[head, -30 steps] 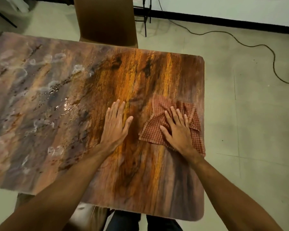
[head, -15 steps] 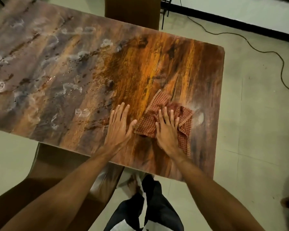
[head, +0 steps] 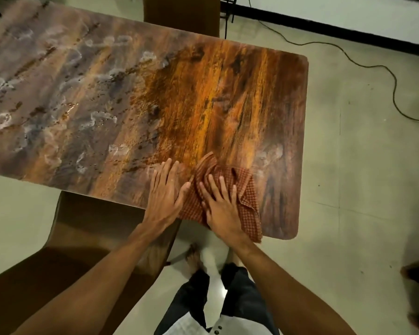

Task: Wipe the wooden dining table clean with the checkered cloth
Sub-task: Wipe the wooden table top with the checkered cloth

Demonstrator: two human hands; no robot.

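Left hand [head: 163, 192] flat on the wooden table [head: 228, 93], fingers straight, bracing.
Just right of it, checkered cloth [head: 248, 189] lies bunched at the near edge under my right hand [head: 219, 209], fingers spread, pressing; I'd flatten it, then push firmly over that whitish smear [head: 270, 154].

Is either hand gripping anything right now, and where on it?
Nothing is gripped. The right hand presses flat, fingers spread, on the middle of the checkered cloth; the left hand lies flat on the table beside it.

Glossy wood-grain table [head: 228, 97], woven checkered cloth [head: 248, 201], smooth pale floor [head: 361, 189]
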